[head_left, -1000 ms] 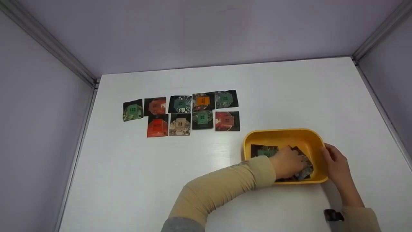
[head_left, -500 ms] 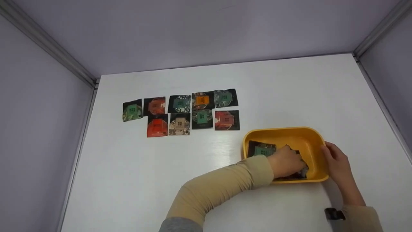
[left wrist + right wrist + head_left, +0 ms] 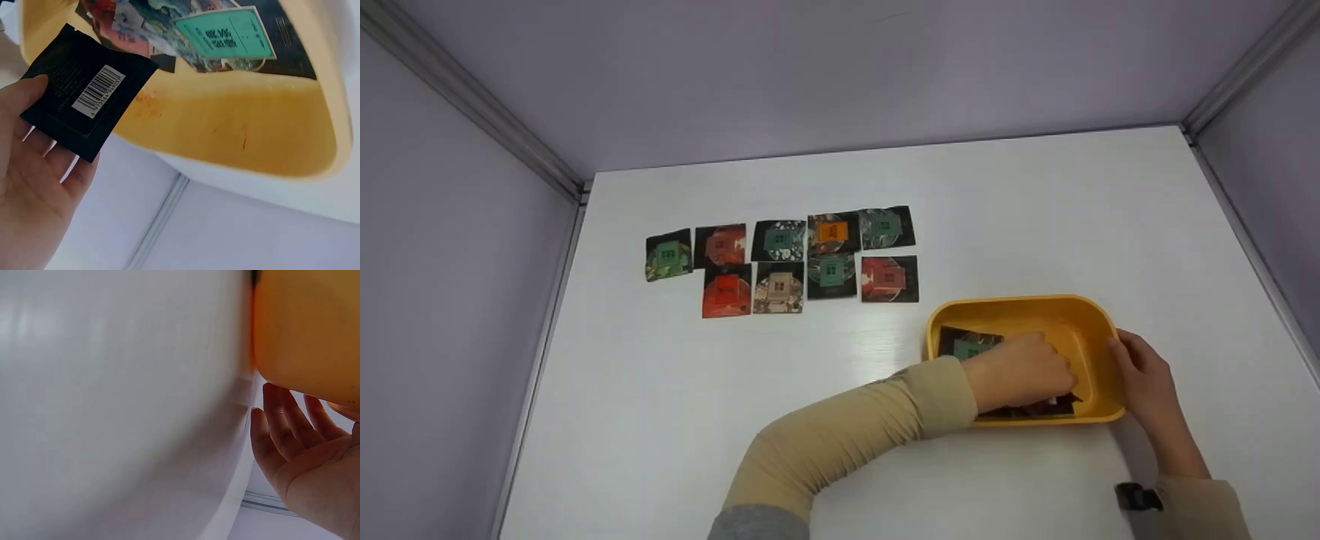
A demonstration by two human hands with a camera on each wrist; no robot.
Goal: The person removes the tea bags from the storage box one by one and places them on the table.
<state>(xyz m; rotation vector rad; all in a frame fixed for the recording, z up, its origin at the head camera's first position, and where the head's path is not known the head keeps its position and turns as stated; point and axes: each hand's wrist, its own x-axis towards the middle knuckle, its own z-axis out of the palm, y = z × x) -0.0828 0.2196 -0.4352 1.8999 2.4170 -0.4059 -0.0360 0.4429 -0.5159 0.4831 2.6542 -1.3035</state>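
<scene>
A black sachet (image 3: 90, 93), its barcode side showing, is held by my left hand (image 3: 42, 163) between the thumb on top and the fingers beneath. The head view shows that left hand (image 3: 1020, 371) low inside the yellow tray (image 3: 1012, 304), covering the sachet it holds. Other sachets lie around it, one with a green label (image 3: 971, 346) at the tray's left end. My right hand (image 3: 1151, 382) grips the tray's right end at the rim. From the right wrist, the fingers of the right hand (image 3: 309, 450) touch the tray's outer wall (image 3: 315, 337).
Several printed sachets lie in two rows left of the tray on the white table, among them an orange-labelled one (image 3: 832, 232), a red one (image 3: 727, 290) and a green one (image 3: 668, 256) at the far left. Pale walls (image 3: 840, 75) stand around the table.
My left hand and forearm have shifted a little left within the tray, and the sachets under the hand lie differently. The right hand keeps its hold on the rim.
</scene>
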